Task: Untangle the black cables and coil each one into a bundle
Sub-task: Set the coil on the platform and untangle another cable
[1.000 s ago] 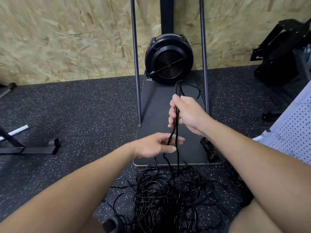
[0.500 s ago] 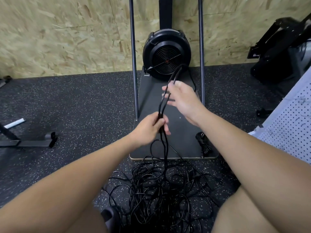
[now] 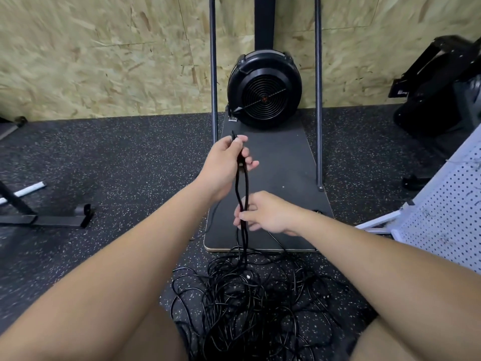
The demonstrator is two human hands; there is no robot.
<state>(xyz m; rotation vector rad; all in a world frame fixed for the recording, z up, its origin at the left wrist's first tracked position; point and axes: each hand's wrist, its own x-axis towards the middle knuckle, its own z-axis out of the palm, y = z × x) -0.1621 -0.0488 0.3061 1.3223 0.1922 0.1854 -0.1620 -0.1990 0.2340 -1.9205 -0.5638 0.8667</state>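
A tangled heap of thin black cables (image 3: 250,306) lies on the speckled floor between my knees. From it a few strands (image 3: 243,191) rise up to my hands. My left hand (image 3: 225,162) is the higher one and grips the top of the strands, with a cable end sticking out above its thumb. My right hand (image 3: 263,213) sits lower and pinches the same strands just above the heap. Both hands hover over the near half of a dark board.
The dark board (image 3: 286,162) carries a round black fan (image 3: 264,91) and two upright metal poles (image 3: 213,74). A white perforated panel (image 3: 442,214) stands at the right, a black metal foot (image 3: 44,220) at the left, black equipment (image 3: 442,84) at the far right.
My hands have swapped heights: the left rose to take the top of the strands, the right dropped to pinch them lower down. The camera view also shifted slightly.
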